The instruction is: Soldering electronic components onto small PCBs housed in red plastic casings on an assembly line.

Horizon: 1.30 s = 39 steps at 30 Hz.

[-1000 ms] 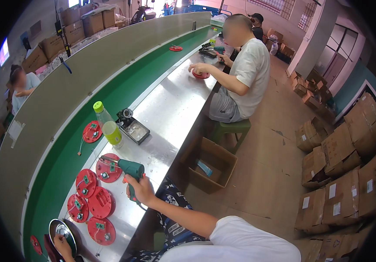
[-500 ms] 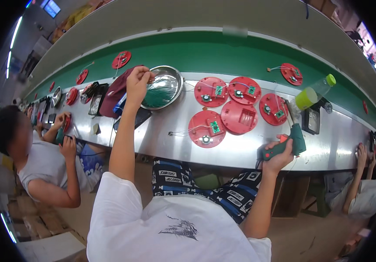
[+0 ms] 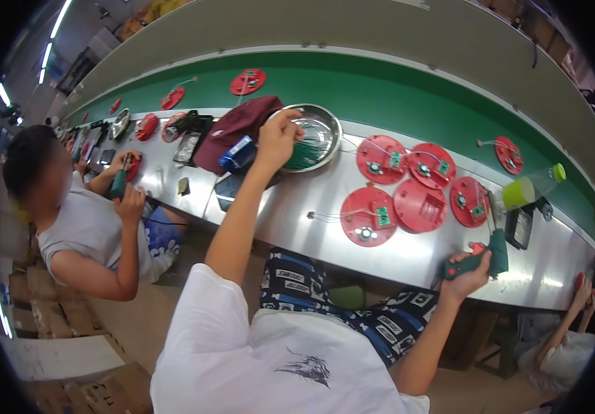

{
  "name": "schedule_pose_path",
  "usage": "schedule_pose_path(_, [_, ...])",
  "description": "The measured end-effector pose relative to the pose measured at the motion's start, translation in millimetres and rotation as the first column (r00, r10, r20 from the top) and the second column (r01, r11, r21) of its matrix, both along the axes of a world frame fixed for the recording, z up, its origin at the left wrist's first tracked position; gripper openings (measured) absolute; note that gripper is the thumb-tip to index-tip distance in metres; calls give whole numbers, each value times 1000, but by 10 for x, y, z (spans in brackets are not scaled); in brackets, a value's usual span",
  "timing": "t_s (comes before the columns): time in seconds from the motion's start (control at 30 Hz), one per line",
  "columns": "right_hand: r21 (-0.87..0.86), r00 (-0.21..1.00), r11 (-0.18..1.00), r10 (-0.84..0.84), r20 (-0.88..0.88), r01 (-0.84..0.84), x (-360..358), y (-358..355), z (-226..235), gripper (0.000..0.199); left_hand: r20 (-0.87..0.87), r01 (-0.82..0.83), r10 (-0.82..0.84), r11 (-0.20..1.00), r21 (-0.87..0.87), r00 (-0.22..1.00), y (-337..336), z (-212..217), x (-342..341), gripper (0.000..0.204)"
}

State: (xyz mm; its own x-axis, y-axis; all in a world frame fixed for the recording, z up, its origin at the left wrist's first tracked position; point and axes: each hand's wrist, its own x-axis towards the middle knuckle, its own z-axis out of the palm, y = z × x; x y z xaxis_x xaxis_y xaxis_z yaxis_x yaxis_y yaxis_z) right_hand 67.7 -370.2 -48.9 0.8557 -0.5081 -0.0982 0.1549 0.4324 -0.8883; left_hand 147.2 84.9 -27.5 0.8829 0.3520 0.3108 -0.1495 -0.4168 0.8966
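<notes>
My left hand (image 3: 278,143) is raised at the left rim of a round steel bowl (image 3: 337,141). Its thumb and fingers are pinched together; anything between them is too small to make out. Thin dark green pieces (image 3: 306,154) lie in the bowl. In my right hand (image 3: 464,277) is a dark green power screwdriver (image 3: 497,254) with an orange trigger, held at the bench's front edge. Between the hands lie several red round plastic housings (image 3: 368,217), most with a small green circuit board, a round metal part and thin wires. One red housing (image 3: 420,205) shows a ribbed recess instead.
A maroon cap (image 3: 237,134) and a blue box (image 3: 238,154) lie left of the bowl. Beyond the housings, a green-capped bottle (image 3: 542,182) leans near a black tray (image 3: 520,228). A co-worker (image 3: 90,221) sits at left; another person's arms (image 3: 567,317) show at right.
The view has swung, so the bench sits farther right and tilted. My left hand stays pinched by the bowl, and my right still holds the power screwdriver.
</notes>
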Motion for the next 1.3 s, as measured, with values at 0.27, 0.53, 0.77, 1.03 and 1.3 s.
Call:
schedule_pose_path(0.27, [-24,999,999,-27,26,27,39,46,2,39,-50,-16,13,998,-68,999,2,64,-48,21])
schedule_pose_path(0.53, [-31,999,999,19,38,-18,27,18,-48,37,-61,-1,-10,984,-181,998,80,52,-19,15])
schedule_pose_path(0.77, [-30,999,999,14,40,-12,17,1,-40,36,27,-50,54,986,-160,998,72,168,-44,24])
schedule_pose_path(1.03, [-51,998,999,9,55,-6,23,18,-19,36,55,-38,55,961,-276,997,123,196,-77,15])
schedule_pose_path(1.3, [-86,999,996,0,41,4,26,49,17,37,27,-39,45,984,-176,999,169,194,-93,12])
